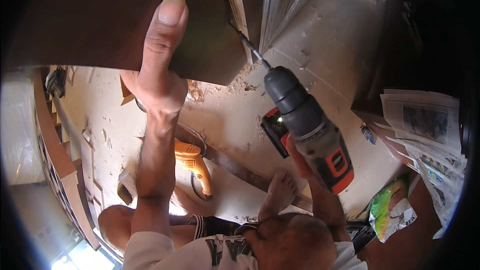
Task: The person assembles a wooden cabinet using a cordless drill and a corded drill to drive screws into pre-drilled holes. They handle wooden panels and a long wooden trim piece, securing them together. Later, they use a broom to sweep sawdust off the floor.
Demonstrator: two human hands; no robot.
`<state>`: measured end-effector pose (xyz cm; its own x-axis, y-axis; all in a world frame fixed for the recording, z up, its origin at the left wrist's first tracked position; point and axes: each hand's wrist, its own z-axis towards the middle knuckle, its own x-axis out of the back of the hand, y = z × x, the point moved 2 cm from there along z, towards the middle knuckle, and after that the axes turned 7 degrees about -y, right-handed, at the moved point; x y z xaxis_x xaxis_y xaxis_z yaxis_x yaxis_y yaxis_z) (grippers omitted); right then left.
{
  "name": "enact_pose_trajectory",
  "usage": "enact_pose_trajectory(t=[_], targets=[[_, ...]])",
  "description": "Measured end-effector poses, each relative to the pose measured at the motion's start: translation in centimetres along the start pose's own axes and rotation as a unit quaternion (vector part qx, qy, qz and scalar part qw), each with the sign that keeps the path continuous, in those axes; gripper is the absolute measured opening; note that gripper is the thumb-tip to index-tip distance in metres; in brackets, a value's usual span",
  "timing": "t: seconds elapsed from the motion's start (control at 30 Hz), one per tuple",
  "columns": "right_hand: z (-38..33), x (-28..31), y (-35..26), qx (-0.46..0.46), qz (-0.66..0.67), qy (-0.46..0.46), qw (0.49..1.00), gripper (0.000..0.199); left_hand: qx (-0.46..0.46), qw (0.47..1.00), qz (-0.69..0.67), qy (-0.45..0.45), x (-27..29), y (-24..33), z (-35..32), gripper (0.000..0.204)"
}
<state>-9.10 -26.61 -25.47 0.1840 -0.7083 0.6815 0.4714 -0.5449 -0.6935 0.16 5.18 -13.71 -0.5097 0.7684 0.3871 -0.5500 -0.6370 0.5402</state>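
My left hand (161,65) grips the near edge of a dark brown board (85,25). Its thumb lies along the top face, while the fingers are hidden beneath. Fingers of my right hand (298,160) wrap around the handle of a black, grey and red cordless drill (302,115). A long thin drill bit (256,54) points from its chuck up and left toward the board's pale raw edge (236,5). The tip reaches over that edge; whether it touches the wood I cannot tell. A small light glows on the drill near its battery.
An orange corded power tool (192,160) lies on the floor between my arms, beside a long dark strip (235,167). Wood shavings (242,77) litter the floor under the board. Newspapers (425,120) and a green-white packet (392,210) are at right; clear plastic wrap (285,0) stands behind.
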Motion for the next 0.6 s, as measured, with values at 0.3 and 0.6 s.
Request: enact_pose_trajectory(t=[0.3,0.6], targets=[[-1.1,-2.4,2.4,-0.033,-0.02,-0.061,0.997,0.053,0.044,0.989,-0.139,0.014,0.5,-1.5,-0.4,0.042],[3.7,-2.0,1.5,-0.07,0.278,-0.103,0.952,0.013,0.169,0.969,-0.176,0.027,0.1,1.1,1.3,0.039]])
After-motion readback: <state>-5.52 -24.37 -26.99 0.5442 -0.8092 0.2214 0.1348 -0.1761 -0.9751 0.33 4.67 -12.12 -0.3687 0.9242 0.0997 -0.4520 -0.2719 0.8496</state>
